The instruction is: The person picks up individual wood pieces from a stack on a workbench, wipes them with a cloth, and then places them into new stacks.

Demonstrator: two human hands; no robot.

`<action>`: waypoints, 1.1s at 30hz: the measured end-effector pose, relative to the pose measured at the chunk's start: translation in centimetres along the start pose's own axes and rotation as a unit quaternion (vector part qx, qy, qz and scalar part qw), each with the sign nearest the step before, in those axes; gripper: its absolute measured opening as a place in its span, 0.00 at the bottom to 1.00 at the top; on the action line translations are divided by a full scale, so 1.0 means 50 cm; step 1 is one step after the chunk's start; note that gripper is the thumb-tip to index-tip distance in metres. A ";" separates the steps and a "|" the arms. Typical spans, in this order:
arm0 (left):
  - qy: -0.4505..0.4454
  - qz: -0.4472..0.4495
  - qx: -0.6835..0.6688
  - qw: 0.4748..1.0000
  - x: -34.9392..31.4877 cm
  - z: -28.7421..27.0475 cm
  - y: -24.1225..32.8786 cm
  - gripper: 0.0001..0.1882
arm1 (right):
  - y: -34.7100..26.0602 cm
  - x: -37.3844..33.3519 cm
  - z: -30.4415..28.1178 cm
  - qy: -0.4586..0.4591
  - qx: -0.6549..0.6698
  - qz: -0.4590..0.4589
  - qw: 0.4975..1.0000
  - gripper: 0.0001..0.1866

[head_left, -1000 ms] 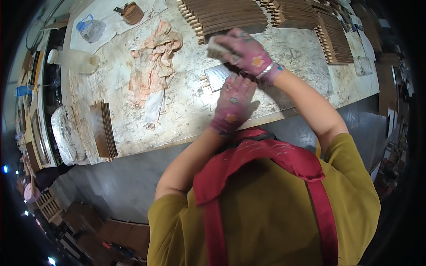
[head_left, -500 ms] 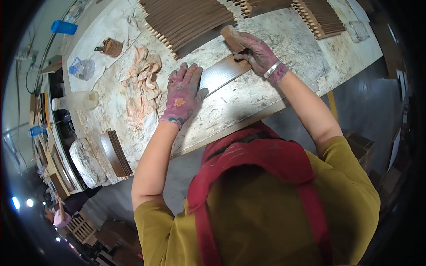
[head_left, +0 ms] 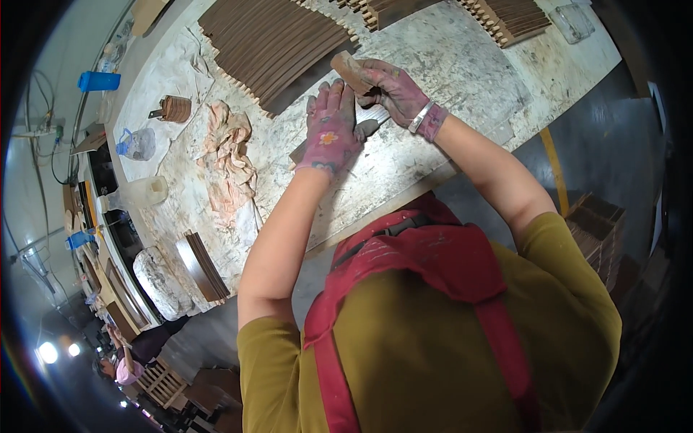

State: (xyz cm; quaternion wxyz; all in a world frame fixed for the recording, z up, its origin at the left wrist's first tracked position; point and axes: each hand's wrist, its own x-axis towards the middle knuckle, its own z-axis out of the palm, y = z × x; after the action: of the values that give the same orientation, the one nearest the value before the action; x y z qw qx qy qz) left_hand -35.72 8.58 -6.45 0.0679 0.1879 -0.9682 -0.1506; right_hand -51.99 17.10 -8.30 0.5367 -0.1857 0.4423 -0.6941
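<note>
At twelve o'clock, I had the left pink-gloved hand (head_left: 330, 130) flat, thumb out, over a long brown wooden slat (head_left: 372, 113). Toward one, the right pink-gloved hand (head_left: 393, 90) gripped a rectangular brown block (head_left: 351, 72)!

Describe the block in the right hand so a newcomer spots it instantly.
On the stained white table, find the widest stack of dark slats. By its near right end, the gloved right hand grips the block. It is small, stubby and lighter brown, while the slats are long, thin and lined up side by side.
</note>
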 end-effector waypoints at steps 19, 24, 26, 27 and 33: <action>0.024 -0.043 -0.087 0.995 0.017 0.001 0.012 0.35 | -0.011 -0.003 -0.015 0.073 -0.010 -0.055 0.996 0.20; 0.028 -0.061 -0.018 0.998 -0.079 -0.041 0.024 0.41 | -0.047 -0.019 0.033 0.167 0.084 -0.068 0.980 0.20; 0.081 -0.008 0.063 0.995 -0.104 -0.003 0.013 0.44 | -0.015 -0.013 0.076 0.081 0.003 -0.040 0.996 0.29; 0.085 -0.011 0.067 0.994 -0.106 0.001 0.009 0.43 | -0.001 -0.003 0.084 0.086 -0.043 -0.080 0.992 0.29; 0.146 -0.012 0.080 0.986 -0.127 0.007 0.010 0.36 | 0.008 0.030 -0.027 0.225 -0.066 -0.164 0.958 0.23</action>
State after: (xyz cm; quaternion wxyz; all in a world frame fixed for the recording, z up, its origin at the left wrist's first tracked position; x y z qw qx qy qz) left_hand -30.08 11.54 -7.08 0.1911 0.2239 -0.9546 -0.0448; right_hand -53.28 16.30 -9.67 0.2884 -0.1298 0.5603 -0.7655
